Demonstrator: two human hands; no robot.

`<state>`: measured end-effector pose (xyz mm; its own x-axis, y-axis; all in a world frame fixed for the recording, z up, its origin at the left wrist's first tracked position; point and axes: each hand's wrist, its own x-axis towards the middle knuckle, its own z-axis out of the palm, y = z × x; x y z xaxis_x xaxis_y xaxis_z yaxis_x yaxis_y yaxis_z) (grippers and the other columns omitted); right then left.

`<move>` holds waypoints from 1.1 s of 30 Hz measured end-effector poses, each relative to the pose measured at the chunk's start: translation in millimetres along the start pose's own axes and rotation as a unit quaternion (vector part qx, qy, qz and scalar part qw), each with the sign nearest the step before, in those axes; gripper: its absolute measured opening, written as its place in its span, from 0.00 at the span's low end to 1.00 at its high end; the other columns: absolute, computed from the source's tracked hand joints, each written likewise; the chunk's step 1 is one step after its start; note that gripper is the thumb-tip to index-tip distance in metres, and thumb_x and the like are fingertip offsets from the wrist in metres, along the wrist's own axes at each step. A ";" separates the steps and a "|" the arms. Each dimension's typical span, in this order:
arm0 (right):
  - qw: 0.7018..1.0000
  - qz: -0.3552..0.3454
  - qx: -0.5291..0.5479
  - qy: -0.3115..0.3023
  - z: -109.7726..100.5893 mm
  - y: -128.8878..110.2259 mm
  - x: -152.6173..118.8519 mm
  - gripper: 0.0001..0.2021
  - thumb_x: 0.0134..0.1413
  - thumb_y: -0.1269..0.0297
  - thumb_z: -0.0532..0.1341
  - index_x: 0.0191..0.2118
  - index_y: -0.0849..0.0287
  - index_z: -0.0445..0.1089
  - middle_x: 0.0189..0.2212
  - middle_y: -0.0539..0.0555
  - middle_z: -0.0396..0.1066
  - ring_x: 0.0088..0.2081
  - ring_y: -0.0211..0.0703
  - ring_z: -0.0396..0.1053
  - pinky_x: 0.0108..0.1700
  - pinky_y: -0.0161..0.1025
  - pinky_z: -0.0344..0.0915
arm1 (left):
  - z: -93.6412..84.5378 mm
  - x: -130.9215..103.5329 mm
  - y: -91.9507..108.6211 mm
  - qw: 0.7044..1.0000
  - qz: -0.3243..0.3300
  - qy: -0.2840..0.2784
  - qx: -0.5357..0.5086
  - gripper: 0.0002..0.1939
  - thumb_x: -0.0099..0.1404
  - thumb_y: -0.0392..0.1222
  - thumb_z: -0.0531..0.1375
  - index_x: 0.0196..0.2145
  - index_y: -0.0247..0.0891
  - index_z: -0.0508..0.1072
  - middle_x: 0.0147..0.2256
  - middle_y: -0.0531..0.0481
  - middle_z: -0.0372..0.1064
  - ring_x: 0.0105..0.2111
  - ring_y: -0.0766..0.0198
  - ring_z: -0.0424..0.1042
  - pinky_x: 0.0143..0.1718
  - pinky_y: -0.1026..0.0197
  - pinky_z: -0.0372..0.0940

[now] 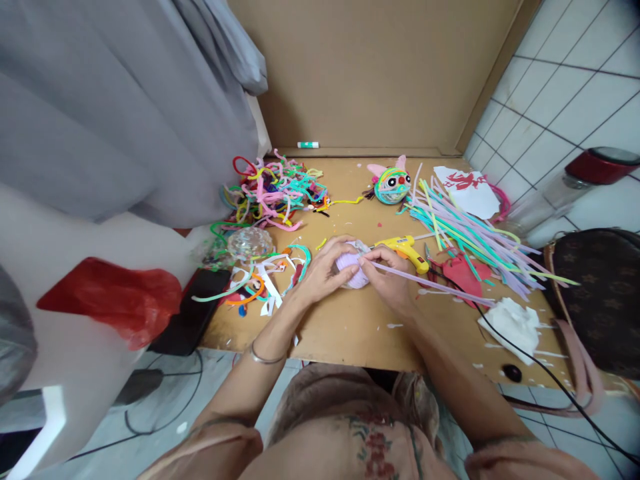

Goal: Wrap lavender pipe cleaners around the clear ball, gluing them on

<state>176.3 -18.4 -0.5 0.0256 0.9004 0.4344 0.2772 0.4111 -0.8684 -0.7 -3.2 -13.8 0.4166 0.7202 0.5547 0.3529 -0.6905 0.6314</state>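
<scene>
My left hand (327,267) is wrapped round the left side of a small ball (351,265) partly covered in lavender pipe cleaner coils. A bare, clear-looking patch shows near its top. Between the thumb and fingers of my right hand (387,273) is a lavender pipe cleaner (430,279), pinched against the ball's right side. Its long free end runs right, across my right hand, to a crumpled white tissue (513,327). Just beyond my right hand lies a yellow glue gun (407,250), partly hidden by the fingers.
A tangled pipe cleaner heap (275,190) and a clear ball (250,242) lie left. At the back sits a decorated ball with pink ears (393,185). Straight pipe cleaners (475,233), red scraps (465,277) and a brown bag (597,300) are right. A black cable (530,353) crosses the table's right side.
</scene>
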 end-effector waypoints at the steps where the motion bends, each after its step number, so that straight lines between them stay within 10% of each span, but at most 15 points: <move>1: 1.000 0.001 -0.001 -0.001 0.1 0.4 -0.1 0.06 0.48 0.62 0.62 0.24 0.55 0.68 0.23 0.49 0.69 0.27 0.39 0.66 0.31 0.37 0.63 | -0.2 0.2 0.5 1.000 -0.002 -0.002 0.002 0.15 0.70 0.50 0.57 0.49 0.39 0.69 0.57 0.38 0.66 0.57 0.53 0.67 0.58 0.47 0.63; 33: 0.999 -0.018 -0.025 0.015 -1.1 -4.8 -0.8 0.07 0.48 0.64 0.62 0.22 0.56 0.68 0.21 0.48 0.69 0.26 0.37 0.67 0.30 0.36 0.61 | 1.3 -0.2 0.2 1.000 0.021 0.007 0.003 0.15 0.70 0.48 0.58 0.51 0.41 0.67 0.55 0.38 0.67 0.57 0.53 0.68 0.57 0.46 0.64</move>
<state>176.0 -21.3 3.6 0.0443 0.8801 0.4727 0.3258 0.4346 -0.8396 0.5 -3.6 -14.5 0.4192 0.6920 0.5877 0.3400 -0.7199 0.6050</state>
